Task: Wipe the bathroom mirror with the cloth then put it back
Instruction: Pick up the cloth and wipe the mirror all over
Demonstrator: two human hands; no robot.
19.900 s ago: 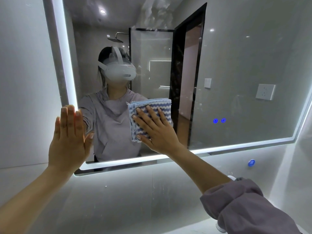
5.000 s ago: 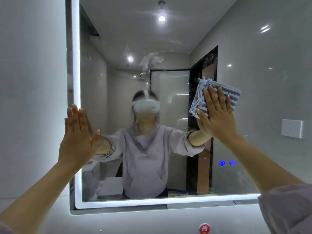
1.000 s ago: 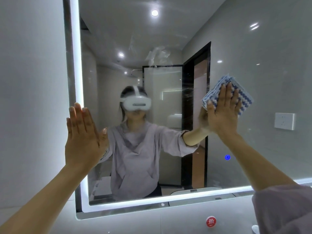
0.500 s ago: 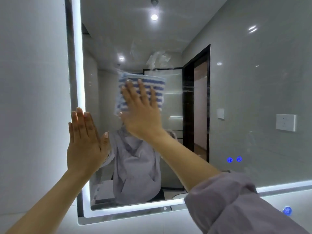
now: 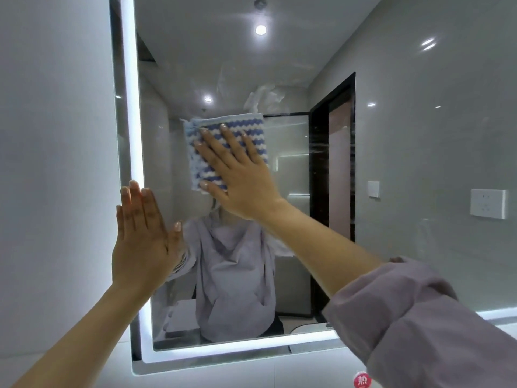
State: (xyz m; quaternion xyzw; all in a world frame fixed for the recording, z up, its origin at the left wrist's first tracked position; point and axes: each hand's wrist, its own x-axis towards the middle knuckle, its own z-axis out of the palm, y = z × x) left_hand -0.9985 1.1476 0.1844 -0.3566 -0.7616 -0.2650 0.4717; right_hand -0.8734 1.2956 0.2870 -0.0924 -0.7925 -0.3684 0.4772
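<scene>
A large wall mirror [image 5: 391, 163] with a lit white edge fills most of the view. My right hand [image 5: 240, 175] presses a folded blue-and-white striped cloth [image 5: 240, 127] flat against the glass, left of centre and above mid-height, fingers spread over it. My left hand [image 5: 142, 236] lies flat with fingers together on the mirror's lit left edge, lower down, holding nothing. A smear shows on the glass just above the cloth. The reflection shows a person in a grey top, partly hidden behind my right hand.
A grey tiled wall [image 5: 56, 163] lies left of the mirror. Below the mirror's bottom edge a round red button [image 5: 362, 380] sits on the wall. My rolled grey sleeve [image 5: 419, 317] fills the lower right.
My right hand swept the cloth from the right of the mirror to left of centre, then slid slightly down. My left hand stayed on the left edge.
</scene>
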